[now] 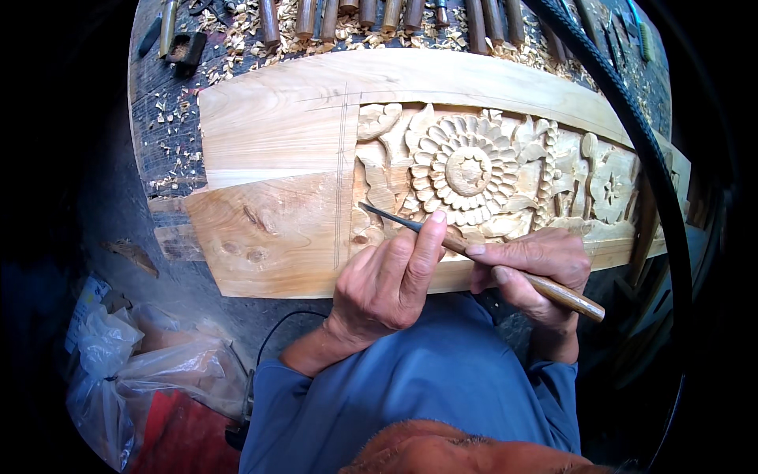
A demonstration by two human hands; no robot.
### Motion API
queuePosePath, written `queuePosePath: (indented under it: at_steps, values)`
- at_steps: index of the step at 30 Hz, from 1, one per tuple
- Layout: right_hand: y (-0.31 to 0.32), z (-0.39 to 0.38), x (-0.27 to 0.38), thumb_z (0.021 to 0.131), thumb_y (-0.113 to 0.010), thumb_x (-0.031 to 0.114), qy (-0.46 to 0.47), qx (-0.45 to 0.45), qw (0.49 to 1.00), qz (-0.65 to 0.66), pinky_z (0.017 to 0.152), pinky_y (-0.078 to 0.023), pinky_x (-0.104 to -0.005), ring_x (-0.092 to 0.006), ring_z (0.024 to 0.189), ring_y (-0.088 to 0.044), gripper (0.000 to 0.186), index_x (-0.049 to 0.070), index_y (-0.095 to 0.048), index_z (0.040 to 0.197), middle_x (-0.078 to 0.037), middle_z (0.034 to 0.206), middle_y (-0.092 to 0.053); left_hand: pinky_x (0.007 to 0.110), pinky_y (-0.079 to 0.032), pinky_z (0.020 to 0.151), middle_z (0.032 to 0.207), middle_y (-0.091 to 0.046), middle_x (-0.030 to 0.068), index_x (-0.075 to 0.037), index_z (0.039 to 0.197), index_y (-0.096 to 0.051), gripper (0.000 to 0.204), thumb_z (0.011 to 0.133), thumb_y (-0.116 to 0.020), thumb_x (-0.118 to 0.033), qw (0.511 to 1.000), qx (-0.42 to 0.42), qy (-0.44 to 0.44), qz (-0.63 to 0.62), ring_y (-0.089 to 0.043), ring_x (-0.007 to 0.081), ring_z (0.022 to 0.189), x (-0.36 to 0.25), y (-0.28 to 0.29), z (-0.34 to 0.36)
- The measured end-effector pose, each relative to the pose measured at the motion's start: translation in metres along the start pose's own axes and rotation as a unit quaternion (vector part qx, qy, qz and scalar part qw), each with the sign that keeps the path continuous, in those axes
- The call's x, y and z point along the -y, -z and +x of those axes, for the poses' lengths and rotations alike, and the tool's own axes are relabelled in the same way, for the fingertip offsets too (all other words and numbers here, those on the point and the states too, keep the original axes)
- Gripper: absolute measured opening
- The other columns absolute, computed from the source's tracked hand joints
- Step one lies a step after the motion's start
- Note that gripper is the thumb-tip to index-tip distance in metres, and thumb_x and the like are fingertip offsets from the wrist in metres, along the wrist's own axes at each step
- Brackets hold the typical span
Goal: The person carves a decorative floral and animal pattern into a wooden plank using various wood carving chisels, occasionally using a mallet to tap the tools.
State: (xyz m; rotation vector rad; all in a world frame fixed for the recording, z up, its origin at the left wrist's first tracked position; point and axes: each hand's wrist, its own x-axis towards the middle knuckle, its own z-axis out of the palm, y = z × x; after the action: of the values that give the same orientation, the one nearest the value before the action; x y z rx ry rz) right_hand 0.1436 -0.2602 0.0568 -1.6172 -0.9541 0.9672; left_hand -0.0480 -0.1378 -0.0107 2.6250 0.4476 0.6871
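Note:
A pale wooden panel (272, 134) lies across the bench, carved on its right part with a round sunflower-like flower (466, 170) and leaves, and marked with pencil lines on its plain left part. A thin carving chisel (564, 297) slants over it, its dark blade tip at the left edge of the carved area. My left hand (391, 288) is closed round the chisel near the blade, index finger laid against it, above the panel's lower part. My right hand (541, 272) grips the wooden handle farther right, by the panel's lower edge.
Several wooden-handled tools (391, 13) lie among wood shavings (245, 35) along the back of the bench, near a small dark block (185, 51). A thick dark cable (600, 59) arches over the right side. Plastic bags (150, 363) and red material (181, 430) are at lower left.

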Motion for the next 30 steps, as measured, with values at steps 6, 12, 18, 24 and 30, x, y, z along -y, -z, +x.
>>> queuePosePath:
  at_steps: [6, 12, 18, 24, 30]
  values:
    - [0.002, 0.008, -0.01, 0.098, -0.067, 0.016, 0.011, 0.017, 1.0, 0.012, 0.061, -0.066, -0.0334, -0.0246, 0.063, -0.079, 0.03, -0.007, -0.082, 0.109, -0.017, 0.074, -0.078, 0.029, -0.053, 0.057, 0.094, -0.064, 0.0051, 0.004, 0.145, -0.065, 0.046, 0.104, -0.073, -0.015, 1.0, 0.001, 0.012, -0.001, -0.062, 0.0135, 0.069, -0.002, -0.008, -0.008]
    - [-0.014, -0.007, -0.011, 0.096, -0.066, 0.006, -0.003, -0.034, 0.989, 0.143, 0.064, -0.066, -0.0331, -0.0228, 0.066, -0.08, 0.026, -0.006, -0.083, 0.111, -0.017, 0.076, -0.079, 0.029, -0.05, 0.054, 0.087, -0.061, 0.0028, 0.002, 0.141, -0.069, 0.043, 0.101, -0.075, -0.013, 0.999, -0.015, 0.017, -0.034, -0.059, 0.0131, 0.063, -0.001, -0.011, -0.023]
    - [-0.006, -0.024, -0.017, 0.091, -0.069, 0.007, 0.056, 0.007, 0.984, 0.168, 0.061, -0.063, -0.032, -0.023, 0.06, -0.076, 0.027, -0.01, -0.082, 0.108, -0.017, 0.073, -0.078, 0.027, -0.042, 0.049, 0.081, -0.06, -0.0008, 0.0, 0.134, -0.075, 0.043, 0.091, -0.078, -0.006, 0.993, -0.111, -0.048, -0.008, -0.051, 0.0099, 0.057, -0.008, 0.013, -0.006]
    - [-0.005, -0.052, -0.014, 0.096, -0.076, 0.012, 0.012, -0.085, 0.974, 0.209, 0.059, -0.063, -0.0324, -0.0229, 0.061, -0.076, 0.024, -0.009, -0.072, 0.107, -0.016, 0.072, -0.075, 0.027, -0.035, 0.047, 0.071, -0.053, -0.0038, 0.003, 0.133, -0.075, 0.044, 0.09, -0.077, -0.004, 0.994, -0.059, -0.073, -0.056, -0.047, 0.0085, 0.055, -0.01, 0.019, -0.012]
    - [-0.022, -0.051, -0.015, 0.107, -0.074, 0.031, -0.011, -0.179, 0.951, 0.252, 0.058, -0.062, -0.0343, -0.0221, 0.063, -0.072, 0.044, -0.011, -0.063, 0.114, -0.019, 0.079, -0.071, 0.027, -0.033, 0.047, 0.066, -0.049, -0.0053, 0.004, 0.133, -0.075, 0.04, 0.094, -0.079, -0.004, 0.996, -0.052, -0.056, -0.046, -0.044, 0.0076, 0.052, -0.009, 0.002, -0.028]
